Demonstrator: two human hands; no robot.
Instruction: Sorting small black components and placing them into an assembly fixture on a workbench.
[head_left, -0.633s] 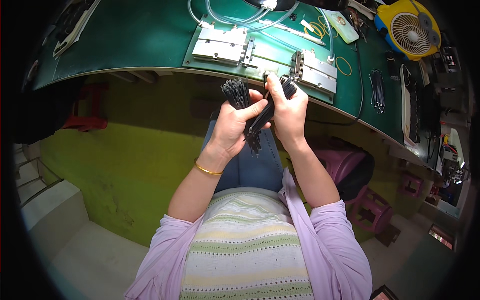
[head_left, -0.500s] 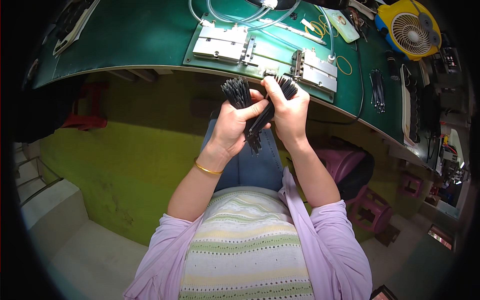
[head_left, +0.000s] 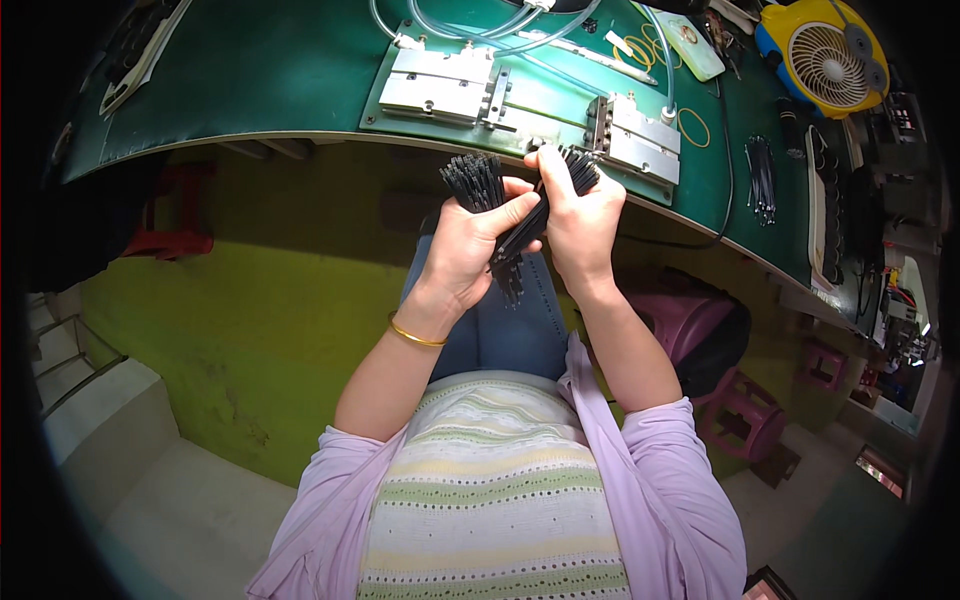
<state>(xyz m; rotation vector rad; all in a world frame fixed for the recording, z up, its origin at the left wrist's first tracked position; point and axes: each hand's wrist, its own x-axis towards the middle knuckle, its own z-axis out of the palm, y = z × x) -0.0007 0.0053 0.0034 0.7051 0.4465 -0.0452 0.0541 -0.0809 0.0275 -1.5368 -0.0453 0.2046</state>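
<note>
Head view: gripping black bundles (head_left: pixel 473 182) of thin strands, apparently cables, in both hands (head_left: pixel 462 248), upper centre, just below the bench (head_left: pixel 250 95) edge.

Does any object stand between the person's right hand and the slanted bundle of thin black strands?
Nothing visible does: the bare right hand directly holds the slanted bundle of thin black strands. The bare left hand is beside it, but not between them.

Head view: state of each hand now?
Left hand: closed, holding a bundle of thin black pieces.
Right hand: closed, holding a second black bundle.
</note>
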